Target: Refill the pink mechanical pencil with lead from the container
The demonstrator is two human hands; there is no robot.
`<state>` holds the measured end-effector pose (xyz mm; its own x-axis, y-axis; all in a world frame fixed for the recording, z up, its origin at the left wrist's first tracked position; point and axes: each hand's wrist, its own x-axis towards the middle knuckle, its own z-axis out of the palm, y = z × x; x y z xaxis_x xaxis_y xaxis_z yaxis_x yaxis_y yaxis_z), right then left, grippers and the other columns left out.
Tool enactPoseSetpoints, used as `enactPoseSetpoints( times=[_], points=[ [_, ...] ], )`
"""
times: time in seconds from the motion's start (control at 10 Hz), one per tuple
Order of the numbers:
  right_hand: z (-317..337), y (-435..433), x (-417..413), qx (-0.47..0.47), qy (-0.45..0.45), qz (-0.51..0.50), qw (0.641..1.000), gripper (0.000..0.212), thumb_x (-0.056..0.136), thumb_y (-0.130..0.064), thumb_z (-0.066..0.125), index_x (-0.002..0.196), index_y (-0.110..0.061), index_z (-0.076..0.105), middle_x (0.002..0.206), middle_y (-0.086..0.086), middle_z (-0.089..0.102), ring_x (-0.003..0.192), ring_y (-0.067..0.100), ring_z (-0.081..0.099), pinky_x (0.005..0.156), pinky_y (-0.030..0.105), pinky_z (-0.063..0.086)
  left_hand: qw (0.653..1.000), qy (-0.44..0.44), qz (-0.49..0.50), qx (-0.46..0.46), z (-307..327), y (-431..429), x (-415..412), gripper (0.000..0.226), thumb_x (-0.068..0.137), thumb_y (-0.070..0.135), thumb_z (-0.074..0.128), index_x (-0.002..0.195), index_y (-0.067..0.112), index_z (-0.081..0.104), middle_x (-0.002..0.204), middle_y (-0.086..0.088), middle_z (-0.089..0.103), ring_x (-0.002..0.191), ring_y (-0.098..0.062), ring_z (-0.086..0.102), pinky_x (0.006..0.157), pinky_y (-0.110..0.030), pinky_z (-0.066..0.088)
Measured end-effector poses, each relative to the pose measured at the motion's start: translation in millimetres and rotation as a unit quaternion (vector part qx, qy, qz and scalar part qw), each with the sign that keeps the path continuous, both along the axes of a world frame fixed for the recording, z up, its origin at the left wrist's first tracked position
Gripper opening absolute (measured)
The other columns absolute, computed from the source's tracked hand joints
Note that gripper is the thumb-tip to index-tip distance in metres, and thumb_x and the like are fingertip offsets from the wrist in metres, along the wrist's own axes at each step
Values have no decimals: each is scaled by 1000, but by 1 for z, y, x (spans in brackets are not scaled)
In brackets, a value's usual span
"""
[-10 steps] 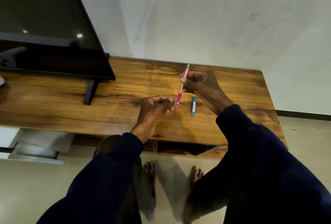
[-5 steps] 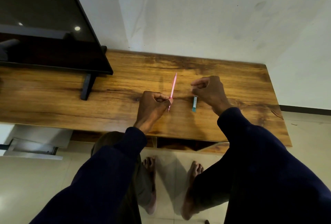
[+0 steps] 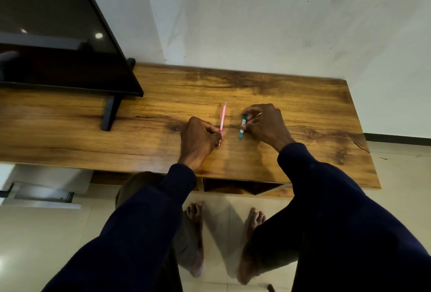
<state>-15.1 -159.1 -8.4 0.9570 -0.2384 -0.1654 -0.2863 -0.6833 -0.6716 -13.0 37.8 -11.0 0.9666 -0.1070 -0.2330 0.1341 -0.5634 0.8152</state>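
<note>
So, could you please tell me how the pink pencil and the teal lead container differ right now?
The pink pencil is long and thin; the teal lead container is short and stubbier. The pencil is gripped near its lower end by the left hand; the container is pinched at its top by the right hand. Both are over the wooden table.

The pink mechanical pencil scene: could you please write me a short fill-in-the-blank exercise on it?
1. The pink pencil is held by the ____ hand.
2. The right hand grips the ____ lead container.
3. Both hands work above a ____ table.
4. The television stands to the person's ____.

Missing words: left; teal; wooden; left.
</note>
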Motion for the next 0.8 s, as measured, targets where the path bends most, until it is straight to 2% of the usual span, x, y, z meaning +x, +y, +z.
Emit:
enactPoseSetpoints(
  times=[0.1, 0.2, 0.4, 0.5, 0.6, 0.7, 0.8],
  points=[
    [2, 0, 5, 8, 2, 14, 1000, 43, 77, -4, 89, 117, -13, 76, 93, -6, 69, 76, 2, 63, 61, 4, 50, 1000, -3, -1, -6, -1, -1, 2, 20, 84, 17, 84, 101, 7, 80, 97, -3, 80, 76, 1, 72, 57, -6, 52],
    [5, -1, 7, 15, 6, 33, 999, 42, 79, 4, 85, 117, -10, 76, 98, 0, 71, 76, 1, 64, 60, 1, 49, 1000, -6, -2, -18, -2, -1, 5, 20, 83, 15, 85, 99, 4, 79, 97, -6, 80, 81, -7, 76, 66, -14, 60],
    [9, -2, 6, -8, 12, 87, 996, 41, 81, 5, 82, 119, -9, 75, 107, 1, 68, 83, 3, 63, 66, 2, 50, 999, 11, 8, -36, -1, -1, 4, 21, 85, 12, 83, 103, 2, 78, 98, -9, 80, 83, -13, 79, 72, -22, 64],
    [9, -2, 4, -1, 5, 97, 995, 41, 83, 7, 80, 121, -8, 75, 110, 1, 67, 91, 9, 65, 69, 7, 52, 999, 6, 9, -37, -2, 0, 3, 20, 86, 10, 81, 103, 1, 78, 100, -10, 80, 84, -15, 79, 68, -18, 63],
    [8, -1, 2, 9, -10, 91, 996, 41, 84, 12, 77, 121, -6, 75, 110, 5, 67, 91, 11, 65, 69, 4, 52, 999, 11, 10, -52, -1, 1, 2, 16, 88, 9, 80, 102, 2, 78, 100, -11, 80, 83, -12, 78, 62, -14, 60],
    [6, -3, 0, 8, -32, 72, 997, 41, 85, 14, 73, 121, -6, 75, 109, 8, 70, 88, 12, 64, 69, 1, 49, 999, -2, 9, -46, 0, 6, 4, 17, 87, 11, 81, 103, 5, 78, 98, -6, 80, 85, -10, 76, 66, -15, 60],
    [8, -4, -4, 2, -26, 44, 999, 40, 87, 13, 70, 121, -8, 74, 109, 8, 70, 92, 17, 67, 68, 4, 50, 998, -22, 22, -49, 6, 11, 4, 12, 88, 12, 80, 100, 14, 77, 90, 8, 74, 82, -1, 71, 63, -7, 56]
  ],
)
